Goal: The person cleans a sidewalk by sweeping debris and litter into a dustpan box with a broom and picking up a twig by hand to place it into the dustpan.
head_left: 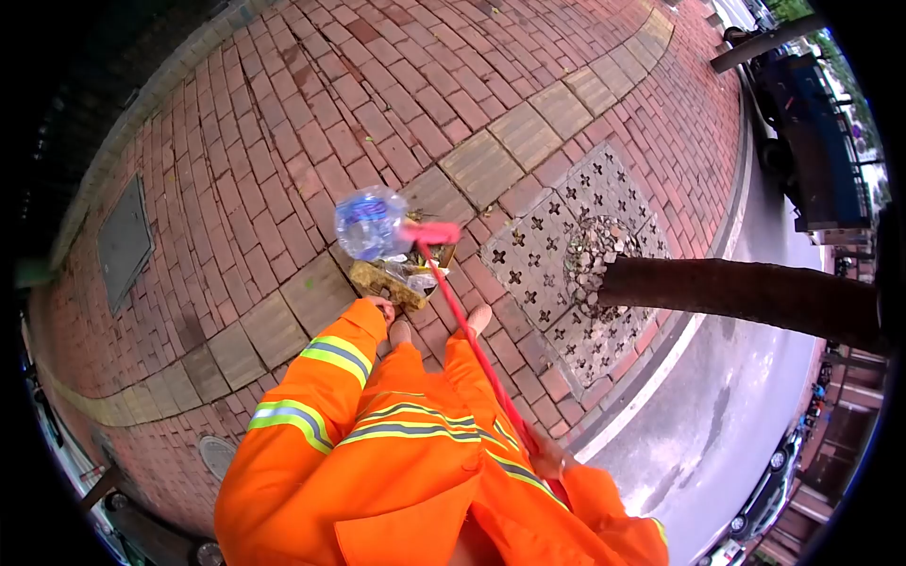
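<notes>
On a red brick pavement [283,141], seen from the head camera, a person in orange workwear bends over a small heap of litter [425,278] just ahead of their shoes [479,319]. The right hand [547,457] is closed around a red pole [491,375]. Its blurred red head [434,233] meets a clear plastic bottle [371,223] at the heap's far left; whether they touch, I cannot tell. The left hand [381,307] is beside a yellow-brown lump [387,286], its grip mostly hidden.

A hard push might send the light, round bottle rolling; a careless swing could scatter loose scraps. Open brick spreads ahead and left; rightward, a tree trunk [736,292] and the kerb limit room.
</notes>
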A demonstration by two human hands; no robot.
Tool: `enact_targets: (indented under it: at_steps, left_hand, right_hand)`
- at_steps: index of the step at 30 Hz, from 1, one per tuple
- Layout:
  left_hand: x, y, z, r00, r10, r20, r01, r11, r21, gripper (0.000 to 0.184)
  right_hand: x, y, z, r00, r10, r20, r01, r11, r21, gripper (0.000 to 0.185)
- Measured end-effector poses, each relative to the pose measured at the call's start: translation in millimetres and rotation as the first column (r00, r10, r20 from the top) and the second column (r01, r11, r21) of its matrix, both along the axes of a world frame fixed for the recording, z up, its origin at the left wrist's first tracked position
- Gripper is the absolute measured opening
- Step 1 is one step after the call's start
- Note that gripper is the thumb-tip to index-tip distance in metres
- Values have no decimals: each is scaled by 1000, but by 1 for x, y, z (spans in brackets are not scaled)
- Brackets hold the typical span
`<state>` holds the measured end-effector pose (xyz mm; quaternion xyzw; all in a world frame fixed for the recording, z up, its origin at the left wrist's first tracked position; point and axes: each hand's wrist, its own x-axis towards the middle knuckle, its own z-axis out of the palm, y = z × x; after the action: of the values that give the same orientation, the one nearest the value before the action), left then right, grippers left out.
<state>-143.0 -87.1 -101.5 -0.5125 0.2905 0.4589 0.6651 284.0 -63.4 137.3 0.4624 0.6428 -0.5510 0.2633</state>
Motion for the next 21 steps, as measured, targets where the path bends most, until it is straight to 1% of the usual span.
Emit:
enact_targets:
  at_steps: [1, 3, 4, 6, 7, 8, 10, 11, 12, 13, 14, 16, 17, 18, 19, 20, 21]
  left_hand:
    - [-4, -9, -8, 1000, 8, 28, -9, 999, 41, 16]
    - [-16, -20, -27, 997, 27, 76, -37, 991, 127, 17]
    - [-18, -22, -29, 997, 12, 78, -22, 991, 129, 18]
    - [-18, -26, -31, 997, -24, 72, 11, 984, 176, 19]
    - [-16, -30, -32, 997, -43, 69, 29, 980, 196, 19]
    - [-14, -35, -29, 999, -33, 16, 29, 976, 217, 19]
    - [-11, -43, -20, 995, -11, -97, 37, 964, 262, 19]
    - [-14, -49, -21, 992, -51, -116, 87, 938, 335, 19]
    - [-16, -64, -22, 988, -88, -131, 133, 907, 400, 19]
    - [-17, -79, -22, 980, -134, -149, 188, 870, 456, 19]
    - [-10, -79, 19, 948, -163, -274, 271, 863, 426, 18]
    - [-7, -103, 0, 997, -62, -53, 77, 936, 343, 8]
    - [-6, -112, -3, 999, -1, 53, -14, 959, 283, 5]
    - [-6, -118, -5, 1000, -5, 31, -4, 959, 283, 6]
    - [-7, -119, -1, 998, 7, 67, -24, 967, 256, 7]
    - [-10, -120, 6, 995, 20, 99, -42, 973, 227, 7]
    - [-12, -122, 11, 991, 35, 131, -60, 979, 194, 8]
  right_hand:
    - [-9, 6, 33, 991, -95, 91, 116, 960, -254, 73]
    - [10, 7, 28, 974, -7, 225, 89, 930, -356, 71]
    - [20, 8, 22, 957, 39, 287, 84, 910, -405, 71]
    - [36, 12, -31, 994, 10, 109, 15, 974, -225, 68]
    - [43, 10, -47, 1000, 6, 18, -4, 991, -131, 67]
    - [19, 25, -35, 988, -81, 129, 114, 955, -274, 64]
    - [44, 10, -79, 997, -77, 21, 79, 991, -110, 60]
    - [24, 12, -68, 998, -65, -28, 64, 998, -21, 58]
    - [25, 16, -38, 996, 52, 76, -59, 994, 89, 57]
    - [8, 18, -3, 971, 148, 187, -181, 967, 179, 57]
    - [21, 14, -6, 991, -16, 134, -2, 991, 133, 64]
    - [32, 19, -16, 998, -11, 64, -7, 962, 272, 64]
    - [30, 21, -19, 1000, -5, 28, -5, 941, 339, 64]
    - [19, 27, -27, 991, -89, 101, 62, 968, 245, 63]
    - [8, 30, -50, 992, -61, 107, 25, 952, 304, 65]
    - [1, 31, -85, 993, -33, 113, -10, 932, 361, 66]
    - [-9, 31, -128, 996, 31, 78, -62, 896, 441, 69]
